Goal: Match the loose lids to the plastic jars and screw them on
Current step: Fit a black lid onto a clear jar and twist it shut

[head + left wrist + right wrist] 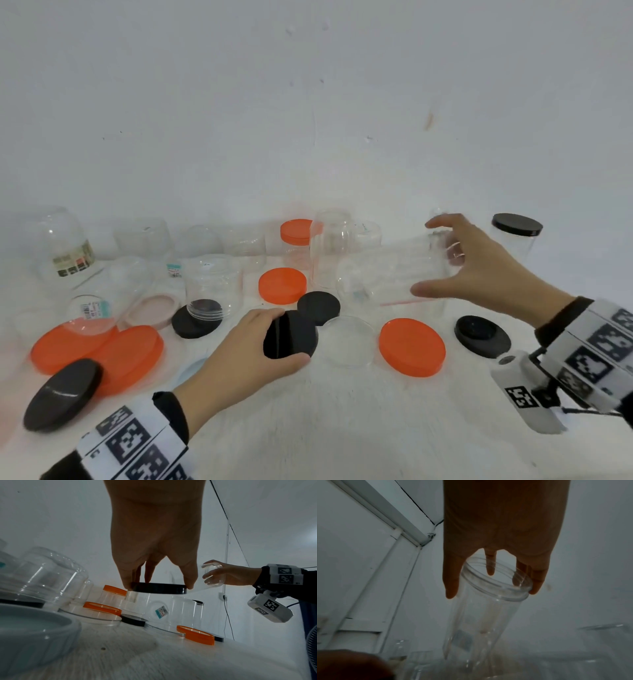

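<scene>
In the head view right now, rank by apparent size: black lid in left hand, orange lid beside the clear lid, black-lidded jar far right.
1. Round orange plastic lid.
2. Round black plastic lid, held in the left hand, partly covered.
3. Clear plastic jar with black lid, farther back, partly hidden; unsure against the black lid.

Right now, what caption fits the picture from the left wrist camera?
Left hand pinches a black lid above the table while the right hand grips a clear jar by its mouth.
</scene>
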Action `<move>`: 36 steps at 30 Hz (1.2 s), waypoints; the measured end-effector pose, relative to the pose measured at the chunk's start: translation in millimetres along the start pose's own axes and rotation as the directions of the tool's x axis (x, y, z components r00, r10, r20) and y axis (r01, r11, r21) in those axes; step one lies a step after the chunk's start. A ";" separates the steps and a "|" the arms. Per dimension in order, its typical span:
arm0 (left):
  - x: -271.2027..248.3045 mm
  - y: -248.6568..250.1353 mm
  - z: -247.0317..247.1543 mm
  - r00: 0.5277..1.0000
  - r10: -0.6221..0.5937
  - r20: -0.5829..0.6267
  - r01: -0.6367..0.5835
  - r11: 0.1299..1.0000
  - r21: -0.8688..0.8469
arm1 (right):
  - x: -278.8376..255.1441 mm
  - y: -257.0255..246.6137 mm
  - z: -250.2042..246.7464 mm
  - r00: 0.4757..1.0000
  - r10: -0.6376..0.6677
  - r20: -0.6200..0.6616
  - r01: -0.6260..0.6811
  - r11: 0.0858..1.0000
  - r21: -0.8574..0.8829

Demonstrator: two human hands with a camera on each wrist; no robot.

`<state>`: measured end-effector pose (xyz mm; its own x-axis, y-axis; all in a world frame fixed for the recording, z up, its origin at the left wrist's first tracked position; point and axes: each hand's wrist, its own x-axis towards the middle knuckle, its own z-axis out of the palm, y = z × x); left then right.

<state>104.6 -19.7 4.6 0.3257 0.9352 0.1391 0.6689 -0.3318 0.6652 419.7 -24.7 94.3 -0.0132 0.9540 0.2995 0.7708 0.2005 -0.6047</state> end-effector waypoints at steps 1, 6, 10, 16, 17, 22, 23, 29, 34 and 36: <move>0.2 -1.2 -3.1 0.999 -0.014 -0.031 0.013 1.000 -0.017 | 1.1 -6.3 9.6 0.999 -0.013 0.045 0.012 1.000 0.008; 1.6 -4.3 -17.9 0.983 -0.112 -0.145 0.091 0.985 -0.146 | 4.6 -31.0 51.9 0.982 -0.066 0.175 0.046 0.992 0.116; 3.2 -6.9 -26.9 0.953 -0.208 -0.219 0.134 0.941 -0.311 | 4.2 -44.2 74.9 0.971 -0.099 0.218 0.065 0.985 0.158; -1.9 -12.7 -37.0 0.937 -0.256 -0.236 0.143 0.901 -0.410 | 0.6 -56.6 97.1 0.957 -0.158 0.244 0.120 0.980 0.161; -3.7 -12.0 -37.8 0.936 -0.257 -0.239 0.138 0.896 -0.422 | -0.2 -58.1 100.0 0.955 -0.161 0.247 0.123 0.979 0.164; -11.4 -2.8 -40.4 0.934 -0.251 -0.254 0.104 0.872 -0.478 | -7.0 -64.0 110.3 0.949 -0.172 0.265 0.128 0.976 0.177; -11.9 -0.3 -41.2 0.935 -0.243 -0.257 0.094 0.872 -0.480 | -8.6 -64.8 111.5 0.947 -0.173 0.271 0.126 0.975 0.181; -9.1 11.8 -46.7 0.954 -0.163 -0.253 0.031 0.890 -0.456 | -15.4 -69.0 122.1 0.943 -0.173 0.283 0.102 0.963 0.251; -1.3 23.3 -48.9 0.974 -0.049 -0.223 -0.028 0.943 -0.332 | -18.0 -59.8 130.6 0.956 -0.071 0.286 -0.037 0.933 0.358; 1.2 29.0 -49.2 0.979 -0.009 -0.204 -0.052 0.955 -0.293 | -18.8 -58.2 131.4 0.954 -0.011 0.301 -0.110 0.918 0.380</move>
<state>91.5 -22.1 60.2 0.1763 0.9437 0.2799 0.4260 -0.3295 0.8426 291.4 -25.0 26.9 -0.2124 0.9747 0.0701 0.4672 0.1644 -0.8687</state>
